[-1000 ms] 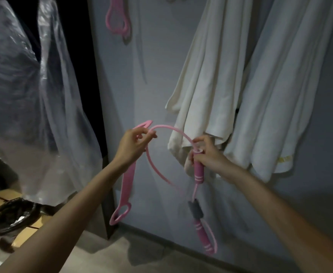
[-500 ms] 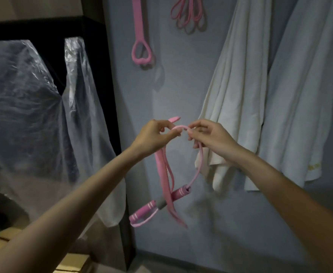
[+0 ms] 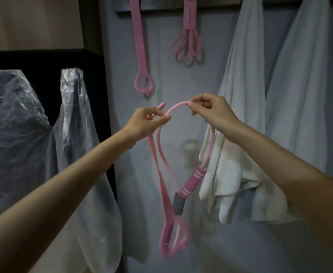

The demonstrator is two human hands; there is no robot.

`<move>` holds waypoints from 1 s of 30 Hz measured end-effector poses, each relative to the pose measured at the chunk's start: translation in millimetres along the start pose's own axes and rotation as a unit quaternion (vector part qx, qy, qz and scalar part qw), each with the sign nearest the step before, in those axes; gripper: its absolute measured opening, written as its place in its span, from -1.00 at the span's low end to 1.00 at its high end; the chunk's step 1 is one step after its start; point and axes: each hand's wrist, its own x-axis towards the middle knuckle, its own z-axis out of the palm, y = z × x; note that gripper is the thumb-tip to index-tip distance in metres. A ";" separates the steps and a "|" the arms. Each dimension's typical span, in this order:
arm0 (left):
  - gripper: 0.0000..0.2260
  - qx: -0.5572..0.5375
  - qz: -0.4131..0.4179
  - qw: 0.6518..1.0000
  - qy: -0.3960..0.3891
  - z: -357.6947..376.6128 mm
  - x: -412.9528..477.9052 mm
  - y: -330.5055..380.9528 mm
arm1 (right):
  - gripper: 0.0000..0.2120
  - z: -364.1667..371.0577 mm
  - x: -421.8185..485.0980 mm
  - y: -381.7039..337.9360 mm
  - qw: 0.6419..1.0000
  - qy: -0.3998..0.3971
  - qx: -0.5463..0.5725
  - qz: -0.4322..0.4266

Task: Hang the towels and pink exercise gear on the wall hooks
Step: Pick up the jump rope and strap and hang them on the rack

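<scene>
Apparently readying it for a hook, the left hand (image 3: pixel 146 123) and right hand (image 3: pixel 211 109) each pinch the pink band (image 3: pixel 176 106), spreading an arch.

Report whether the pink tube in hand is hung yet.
Not hung: left hand and right hand pinch the pink tube, its handle dangling.

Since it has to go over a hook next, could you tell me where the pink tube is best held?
Hold the tube by its bare top arch, pinched from above at both ends, as the left hand and right hand do now. That leaves an open loop uppermost, while the foam handle hangs below as weight.
</scene>
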 end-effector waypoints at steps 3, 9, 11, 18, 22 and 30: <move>-0.80 -0.001 0.007 1.000 0.005 -8.2 31.0 1.1 | -0.86 -5.0 32.7 1.3 0.999 0.028 -0.016 -0.024; -0.85 -0.038 0.042 0.998 0.025 -22.3 95.4 14.6 | -0.86 -12.3 100.8 4.0 0.992 0.076 -0.029 -0.101; -0.87 -0.041 0.046 0.997 0.047 -27.7 118.5 16.6 | -0.87 -14.3 123.9 3.3 0.988 0.091 -0.031 -0.122; -0.83 -0.035 0.099 0.988 0.116 -45.0 213.1 25.5 | -0.84 -32.4 216.1 -2.4 0.971 0.113 -0.078 -0.194; -0.87 -0.022 0.134 0.975 0.176 -55.6 265.4 30.3 | -0.82 -39.3 268.8 -7.5 0.962 0.133 -0.102 -0.215; -0.82 -0.061 0.204 0.959 0.189 -77.6 346.0 66.1 | -0.82 -48.4 338.9 -32.4 0.935 0.220 -0.100 -0.260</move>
